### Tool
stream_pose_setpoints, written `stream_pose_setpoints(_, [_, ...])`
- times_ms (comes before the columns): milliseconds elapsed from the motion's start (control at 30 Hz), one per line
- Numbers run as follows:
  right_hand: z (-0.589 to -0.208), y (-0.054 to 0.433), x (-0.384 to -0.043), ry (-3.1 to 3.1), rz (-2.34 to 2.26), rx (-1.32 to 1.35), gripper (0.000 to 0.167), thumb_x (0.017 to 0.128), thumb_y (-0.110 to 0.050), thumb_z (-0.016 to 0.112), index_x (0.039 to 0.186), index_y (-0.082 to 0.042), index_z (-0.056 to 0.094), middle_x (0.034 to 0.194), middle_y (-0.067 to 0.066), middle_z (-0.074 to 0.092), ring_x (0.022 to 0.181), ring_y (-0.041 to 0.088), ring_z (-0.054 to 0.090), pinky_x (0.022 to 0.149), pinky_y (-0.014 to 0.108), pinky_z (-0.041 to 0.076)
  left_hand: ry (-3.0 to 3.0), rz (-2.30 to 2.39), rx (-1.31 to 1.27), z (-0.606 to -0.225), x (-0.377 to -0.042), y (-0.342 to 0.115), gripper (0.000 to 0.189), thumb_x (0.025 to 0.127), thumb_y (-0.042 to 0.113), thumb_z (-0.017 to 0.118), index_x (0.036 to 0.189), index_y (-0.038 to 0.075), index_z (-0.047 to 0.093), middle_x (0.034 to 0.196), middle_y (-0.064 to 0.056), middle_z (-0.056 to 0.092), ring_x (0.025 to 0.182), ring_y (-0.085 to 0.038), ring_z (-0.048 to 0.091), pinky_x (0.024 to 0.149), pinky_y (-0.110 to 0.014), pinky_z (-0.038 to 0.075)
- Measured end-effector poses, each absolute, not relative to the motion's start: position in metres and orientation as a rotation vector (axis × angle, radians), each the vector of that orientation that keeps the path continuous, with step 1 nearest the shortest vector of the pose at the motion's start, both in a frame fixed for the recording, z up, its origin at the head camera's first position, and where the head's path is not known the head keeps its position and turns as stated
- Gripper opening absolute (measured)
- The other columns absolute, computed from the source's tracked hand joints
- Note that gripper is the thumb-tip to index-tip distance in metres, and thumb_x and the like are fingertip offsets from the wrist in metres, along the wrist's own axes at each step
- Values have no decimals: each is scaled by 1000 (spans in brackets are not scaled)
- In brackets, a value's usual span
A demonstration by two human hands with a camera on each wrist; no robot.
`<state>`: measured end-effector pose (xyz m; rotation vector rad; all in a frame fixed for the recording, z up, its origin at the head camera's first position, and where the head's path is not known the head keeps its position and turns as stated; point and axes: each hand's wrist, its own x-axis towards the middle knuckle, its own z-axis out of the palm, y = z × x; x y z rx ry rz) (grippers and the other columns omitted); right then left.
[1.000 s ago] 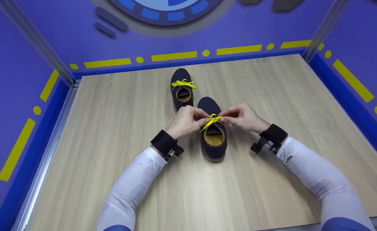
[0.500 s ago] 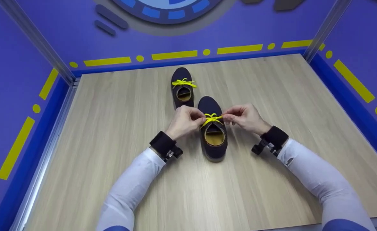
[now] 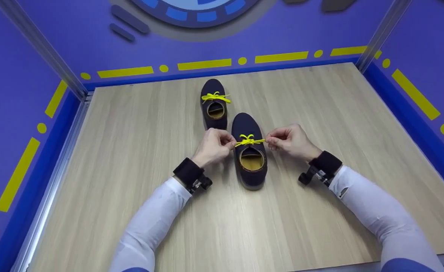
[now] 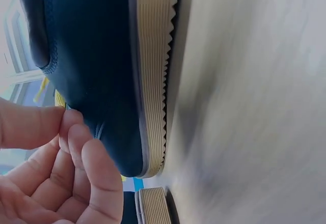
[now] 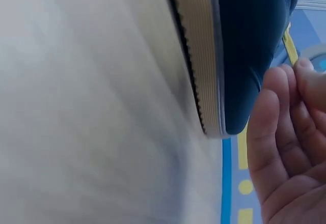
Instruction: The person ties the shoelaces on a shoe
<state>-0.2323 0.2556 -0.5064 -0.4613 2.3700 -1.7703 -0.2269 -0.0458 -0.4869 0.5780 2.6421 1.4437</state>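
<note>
A dark shoe (image 3: 253, 177) with a yellow shoelace (image 3: 248, 141) stands between the two hands, toe pointing away. The lace is drawn out sideways across the shoe, with a knot in the middle and small loops on its toe side. My left hand (image 3: 213, 146) pinches the lace's left part between thumb and index finger. On the other side my right hand (image 3: 293, 141) pinches the right part, which stretches taut; the right wrist view shows the yellow lace (image 5: 290, 49) entering between the fingertips. In the left wrist view, the fingertips mostly hide the lace (image 4: 60, 100).
A second dark shoe (image 3: 213, 87), its yellow lace tied in a bow, stands farther back and slightly left. Both are on a wood-look tabletop (image 3: 139, 121). Blue panels (image 3: 207, 49) with yellow marks enclose the back and sides.
Both hands have moved apart, the left one leftward and the right one rightward, drawing the lace out sideways. The loops and knot look smaller. The shoes have stayed in place.
</note>
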Motion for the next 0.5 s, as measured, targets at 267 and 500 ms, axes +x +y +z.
stream_pose_setpoints(267, [-492,241,-210,2185,-1692,-83,74,100,-22,85,159,8,52,147,29,71,97,13,82,83,36,71,2499,1399,416,-476,-204,-46,37,102,23,70,127,-4,79,95,-11,83,69,-7,69,68,-18,53])
stream_pose_setpoints(500, [-485,230,-195,2048,-1751,-43,87,95,-3,82,168,9,38,157,39,59,103,10,82,90,29,69,2231,1556,283,-475,-192,-33,44,102,23,76,137,-3,74,119,-14,84,93,-11,75,78,-19,61])
